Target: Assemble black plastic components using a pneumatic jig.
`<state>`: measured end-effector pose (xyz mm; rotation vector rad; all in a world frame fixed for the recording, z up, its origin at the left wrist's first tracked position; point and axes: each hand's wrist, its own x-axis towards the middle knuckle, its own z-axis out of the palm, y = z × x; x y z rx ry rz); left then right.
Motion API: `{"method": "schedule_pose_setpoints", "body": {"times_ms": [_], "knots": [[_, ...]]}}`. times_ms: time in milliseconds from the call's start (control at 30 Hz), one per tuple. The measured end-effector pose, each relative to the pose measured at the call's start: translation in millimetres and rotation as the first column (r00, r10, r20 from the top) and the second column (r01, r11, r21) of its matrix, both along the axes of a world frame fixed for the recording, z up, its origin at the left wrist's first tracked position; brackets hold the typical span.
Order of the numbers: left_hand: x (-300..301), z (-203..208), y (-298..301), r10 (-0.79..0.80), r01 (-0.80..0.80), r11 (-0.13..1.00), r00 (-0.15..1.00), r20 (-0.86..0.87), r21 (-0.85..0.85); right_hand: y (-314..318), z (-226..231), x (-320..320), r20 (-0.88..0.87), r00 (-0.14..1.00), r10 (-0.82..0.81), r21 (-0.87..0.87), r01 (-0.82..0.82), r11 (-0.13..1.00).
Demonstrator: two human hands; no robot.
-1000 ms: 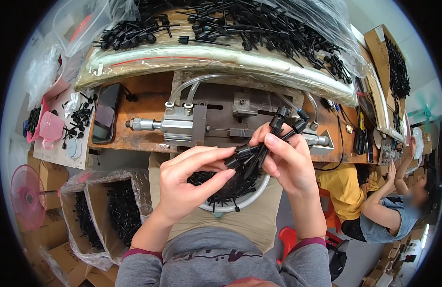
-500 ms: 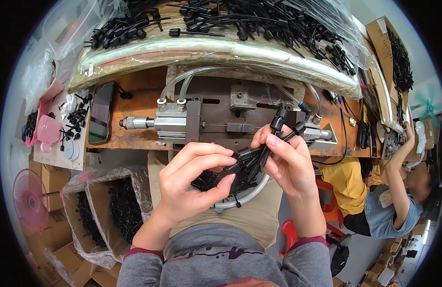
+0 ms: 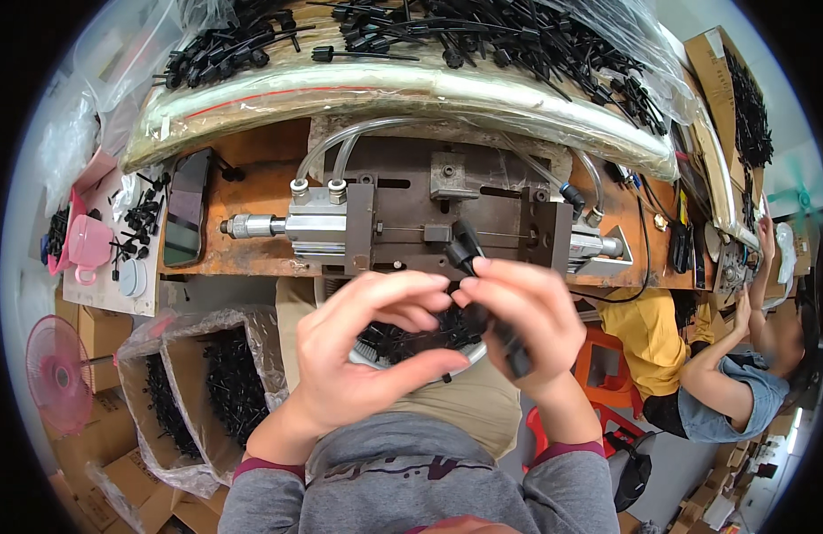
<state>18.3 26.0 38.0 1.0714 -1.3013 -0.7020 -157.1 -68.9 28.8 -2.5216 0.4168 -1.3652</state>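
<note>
Black parts (image 3: 465, 245) have turned since the earlier frame, gripped by the right hand (image 3: 533, 316); the left hand (image 3: 349, 343), just beside, is open and appears empty. Below lies the black pile (image 3: 443, 331); beyond, the machine (image 3: 403, 209). A loose pinch could let parts fall below.

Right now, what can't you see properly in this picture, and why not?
In the head view:
How many black pieces the right hand holds: they look blurred, and its fingers cover some.
Everything inside the pale-rimmed container: the left hand and right hand hide part.
Where the heaped black parts end: cut off by the top edge.
What the other person's hands are doing: too small.
</note>
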Motion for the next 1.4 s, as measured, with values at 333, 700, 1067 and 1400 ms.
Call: {"method": "schedule_pose_setpoints", "body": {"times_ms": [333, 700, 1067, 1400], "knots": [[1, -11, 4, -0.045, 0.035, 0.997, 0.987, 0.154, 0.063, 7, -5, -14, -0.106, 0.993, -0.043, -0.084, 0.034, 0.996], [-13, -44, -21, 0.128, -0.070, 0.992, 0.655, 0.745, -0.109, 10, -10, -25, 0.423, 0.866, -0.266, 0.651, -0.086, 0.754], [-14, -33, -28, 0.124, -0.118, 0.991, 0.602, 0.789, -0.066, 20, -5, -28, 0.295, 0.896, -0.333, 0.677, 0.050, 0.734], [-13, -9, -15, -0.181, 0.153, 0.972, 0.971, 0.154, 0.177, 14, -19, -25, -0.024, 0.940, -0.340, -0.344, 0.311, 0.886]]}}
